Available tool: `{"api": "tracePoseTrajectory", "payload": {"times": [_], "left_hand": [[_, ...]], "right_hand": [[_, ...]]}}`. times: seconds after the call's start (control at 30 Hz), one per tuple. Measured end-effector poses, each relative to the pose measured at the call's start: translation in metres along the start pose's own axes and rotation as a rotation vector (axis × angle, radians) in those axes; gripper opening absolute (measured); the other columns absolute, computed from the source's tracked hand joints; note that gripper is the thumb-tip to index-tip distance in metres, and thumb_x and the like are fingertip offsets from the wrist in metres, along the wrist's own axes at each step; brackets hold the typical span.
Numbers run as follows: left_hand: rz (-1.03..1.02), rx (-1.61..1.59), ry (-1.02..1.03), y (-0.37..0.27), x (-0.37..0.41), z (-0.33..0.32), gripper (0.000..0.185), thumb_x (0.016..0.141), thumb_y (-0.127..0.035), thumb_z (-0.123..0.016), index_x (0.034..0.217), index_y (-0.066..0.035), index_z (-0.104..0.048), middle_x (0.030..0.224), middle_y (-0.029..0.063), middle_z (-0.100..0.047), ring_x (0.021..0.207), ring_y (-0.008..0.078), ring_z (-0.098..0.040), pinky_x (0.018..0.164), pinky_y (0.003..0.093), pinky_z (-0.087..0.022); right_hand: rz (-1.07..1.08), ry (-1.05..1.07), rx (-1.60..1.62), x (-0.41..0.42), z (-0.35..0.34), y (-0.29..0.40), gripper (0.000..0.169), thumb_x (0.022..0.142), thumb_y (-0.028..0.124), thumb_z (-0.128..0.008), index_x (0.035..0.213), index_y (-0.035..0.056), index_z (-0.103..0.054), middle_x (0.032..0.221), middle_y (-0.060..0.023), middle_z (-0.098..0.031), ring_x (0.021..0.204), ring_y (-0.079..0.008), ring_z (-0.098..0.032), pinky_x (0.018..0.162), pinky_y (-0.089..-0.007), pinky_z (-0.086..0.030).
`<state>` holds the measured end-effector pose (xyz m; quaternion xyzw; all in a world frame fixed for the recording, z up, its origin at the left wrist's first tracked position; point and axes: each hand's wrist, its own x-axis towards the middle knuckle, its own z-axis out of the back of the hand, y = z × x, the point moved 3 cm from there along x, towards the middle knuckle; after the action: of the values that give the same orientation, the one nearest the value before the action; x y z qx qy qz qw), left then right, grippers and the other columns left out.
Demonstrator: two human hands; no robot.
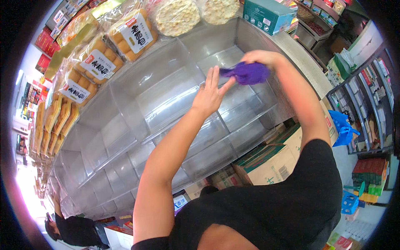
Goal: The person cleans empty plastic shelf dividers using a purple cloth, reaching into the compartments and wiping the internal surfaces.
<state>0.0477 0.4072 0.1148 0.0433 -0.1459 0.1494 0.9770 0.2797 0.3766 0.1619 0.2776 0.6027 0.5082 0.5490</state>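
Observation:
A purple cloth (250,73) is bunched over the far right compartments of a large clear plastic divided display bin (168,90). My right hand (259,59) grips the cloth from its upper side. My left hand (211,90) is just left of it, fingers spread, the thumb reaching to the cloth's edge; whether it touches the cloth is hard to tell. The fingers of my left hand point away from me, above the bin's dividers. The bin compartments around both hands show bare, shiny walls and floors.
Packaged bread rolls (134,34) and round flat cakes (177,17) line the bin's far edge. A green box (268,15) stands at the far right corner. Cardboard boxes (268,165) sit beneath the near edge. Another person (76,229) reaches toward the bin at lower left.

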Motion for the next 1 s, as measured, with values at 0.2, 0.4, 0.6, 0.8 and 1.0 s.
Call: {"api": "tracePoseTrajectory", "payload": {"times": [0.2, 0.4, 0.6, 0.8, 1.0], "left_hand": [[-0.021, 0.114, 0.011, -0.005, -0.004, -0.007, 0.07, 0.089, -0.03, -0.055, 0.149, -0.02, -0.022, 0.151, 0.0202, -0.023, 0.139, 0.0383, -0.023, 0.092, 0.0577, -0.042], [0.093, 0.184, 0.022, 0.007, -0.065, 0.049, 0.08, 0.081, -0.052, -0.063, 0.145, -0.015, -0.033, 0.151, 0.0183, -0.024, 0.141, 0.0355, -0.017, 0.105, 0.0667, -0.019], [0.52, 0.226, 0.173, 0.086, -0.204, 0.096, 0.08, 0.074, -0.052, -0.07, 0.137, -0.011, -0.044, 0.149, 0.0201, -0.027, 0.143, 0.0344, -0.014, 0.109, 0.0644, -0.013], [0.41, 0.136, -0.015, 0.115, -0.223, 0.078, 0.058, 0.069, -0.048, -0.075, 0.107, -0.005, -0.064, 0.143, 0.0198, -0.038, 0.141, 0.0343, -0.02, 0.108, 0.0517, -0.03], [0.353, 0.112, -0.174, 0.118, -0.234, 0.072, 0.037, 0.069, -0.043, -0.075, 0.08, -0.01, -0.061, 0.127, 0.0144, -0.052, 0.139, 0.0368, -0.024, 0.101, 0.0455, -0.041]], "right_hand": [[0.288, -0.2, 0.502, -0.079, -0.064, -0.053, 0.05, 0.083, 0.023, -0.051, 0.123, -0.0067, -0.053, 0.116, -0.0155, -0.062, 0.103, -0.0229, -0.062, 0.092, -0.0337, -0.047], [0.425, -0.31, 0.492, -0.042, -0.107, 0.034, 0.041, 0.095, 0.022, -0.05, 0.128, -0.0018, -0.051, 0.12, -0.0126, -0.06, 0.104, -0.0211, -0.061, 0.092, -0.0328, -0.048], [0.301, -0.68, -1.087, 0.139, -0.123, 0.083, 0.027, 0.09, 0.017, -0.052, 0.108, -0.0005, -0.061, 0.113, -0.021, -0.057, 0.095, -0.0328, -0.062, 0.087, -0.0407, -0.049], [-0.334, -0.408, -1.753, 0.265, -0.122, -0.023, 0.037, 0.085, 0.016, -0.055, 0.119, 0.0043, -0.063, 0.129, -0.0174, -0.055, 0.123, -0.0372, -0.045, 0.092, -0.0512, -0.042], [-0.537, -0.45, -1.313, 0.31, -0.161, 0.018, 0.041, 0.087, 0.019, -0.054, 0.125, 0.0063, -0.059, 0.139, -0.0164, -0.047, 0.132, -0.0345, -0.039, 0.1, -0.0484, -0.039]]}}
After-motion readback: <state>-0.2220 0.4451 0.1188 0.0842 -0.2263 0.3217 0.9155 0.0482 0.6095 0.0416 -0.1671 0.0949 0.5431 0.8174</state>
